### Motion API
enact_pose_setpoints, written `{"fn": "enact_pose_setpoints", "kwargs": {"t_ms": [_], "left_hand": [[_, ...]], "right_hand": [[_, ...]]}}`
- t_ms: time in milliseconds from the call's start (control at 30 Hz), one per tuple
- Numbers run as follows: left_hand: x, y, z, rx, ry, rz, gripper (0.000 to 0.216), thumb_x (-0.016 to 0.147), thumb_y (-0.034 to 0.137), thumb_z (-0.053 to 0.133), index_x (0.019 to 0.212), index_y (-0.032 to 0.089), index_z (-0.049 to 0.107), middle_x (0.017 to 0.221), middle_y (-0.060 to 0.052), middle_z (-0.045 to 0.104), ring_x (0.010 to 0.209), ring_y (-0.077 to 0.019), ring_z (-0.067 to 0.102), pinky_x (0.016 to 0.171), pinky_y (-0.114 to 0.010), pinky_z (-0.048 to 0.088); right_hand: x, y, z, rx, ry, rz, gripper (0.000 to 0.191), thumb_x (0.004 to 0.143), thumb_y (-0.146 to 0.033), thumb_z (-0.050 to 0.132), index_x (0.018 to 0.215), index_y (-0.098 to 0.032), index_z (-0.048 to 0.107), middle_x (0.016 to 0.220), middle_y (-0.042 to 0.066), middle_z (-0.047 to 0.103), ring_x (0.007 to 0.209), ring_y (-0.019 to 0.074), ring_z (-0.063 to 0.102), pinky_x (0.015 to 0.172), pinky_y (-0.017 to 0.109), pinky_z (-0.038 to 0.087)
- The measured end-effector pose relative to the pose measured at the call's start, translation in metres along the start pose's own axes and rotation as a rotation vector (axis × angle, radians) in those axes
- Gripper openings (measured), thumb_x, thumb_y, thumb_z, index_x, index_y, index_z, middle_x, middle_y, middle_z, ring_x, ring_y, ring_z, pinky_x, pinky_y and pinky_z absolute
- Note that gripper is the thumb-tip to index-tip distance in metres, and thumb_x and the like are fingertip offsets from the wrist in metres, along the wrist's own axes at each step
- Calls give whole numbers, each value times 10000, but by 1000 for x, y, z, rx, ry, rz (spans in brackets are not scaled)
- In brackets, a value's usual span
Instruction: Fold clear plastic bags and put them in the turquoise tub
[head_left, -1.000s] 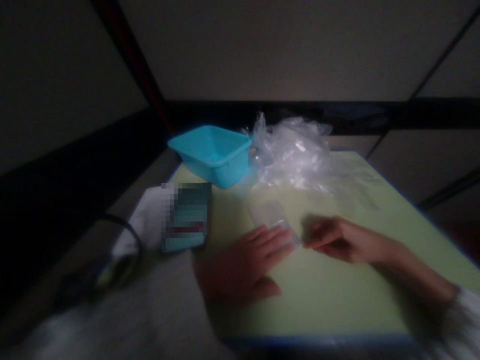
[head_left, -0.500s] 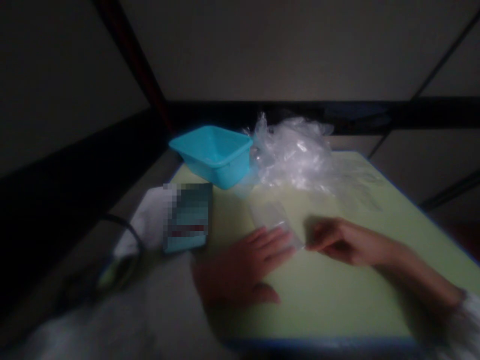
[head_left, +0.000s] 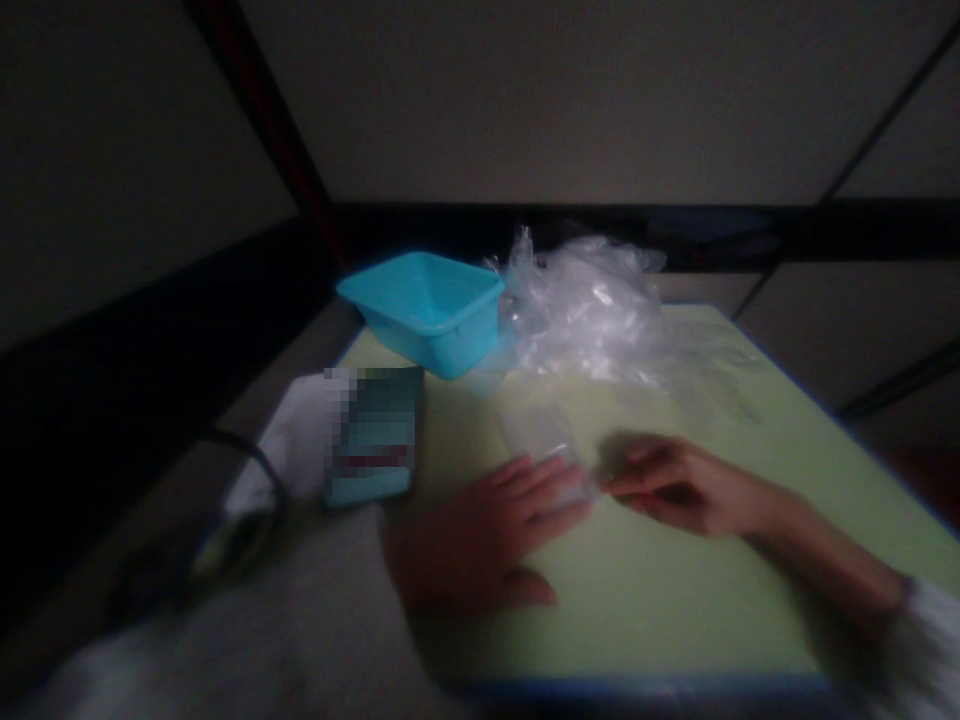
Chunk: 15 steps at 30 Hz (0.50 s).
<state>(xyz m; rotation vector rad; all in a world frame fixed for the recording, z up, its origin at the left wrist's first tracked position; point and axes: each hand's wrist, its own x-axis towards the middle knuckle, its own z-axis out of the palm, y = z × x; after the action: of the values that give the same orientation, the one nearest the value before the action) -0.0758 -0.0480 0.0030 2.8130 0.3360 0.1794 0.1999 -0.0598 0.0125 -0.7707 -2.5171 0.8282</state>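
Observation:
A small clear plastic bag (head_left: 538, 425) lies flat on the table in the middle of the head view. My left hand (head_left: 495, 530) rests palm down over its near part, fingers stretched out and the thumb apart. At the bag's right-hand corner, the fingertips of my right hand (head_left: 675, 485) are pinched together on its edge. The part of the bag beneath my left fingers is hidden. The picture is dim and blurred, so I cannot tell whether the bag contains anything.
A turquoise plastic basin (head_left: 442, 335) stands at the back left of the yellow-green table (head_left: 675, 610). Beside it is a heap of crumpled clear plastic bags (head_left: 600, 300). A teal, partly pixelated flat object (head_left: 379, 430) lies left on something white, near a dark cable (head_left: 262, 460).
My right hand has shifted very slightly left, toward my left hand, still pinching the bag's corner. My left hand stays flat in place.

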Motion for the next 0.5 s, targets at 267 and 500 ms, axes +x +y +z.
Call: {"fn": "enact_pose_setpoints", "kwargs": {"t_ms": [267,500], "left_hand": [[1,4,-2,10,-32,-42,723,883,589,427,1454,180,253,1532,-111,203,1422,-306,108,1156,-476,118],[0,1,0,0,-12,-5,696,903,569,401,1446,155,269,1528,-133,208,1420,-314,102,1153,-484,131]], "right_hand": [[0,0,-2,-129,-22,-26,276,897,-204,497,1113,-173,666,739,63,632,675,168,519,658,312,399],[1,-4,1,-246,-93,-22,262,884,-175,481,1086,-172,648,831,70,658,793,190,545,723,330,387]]}}
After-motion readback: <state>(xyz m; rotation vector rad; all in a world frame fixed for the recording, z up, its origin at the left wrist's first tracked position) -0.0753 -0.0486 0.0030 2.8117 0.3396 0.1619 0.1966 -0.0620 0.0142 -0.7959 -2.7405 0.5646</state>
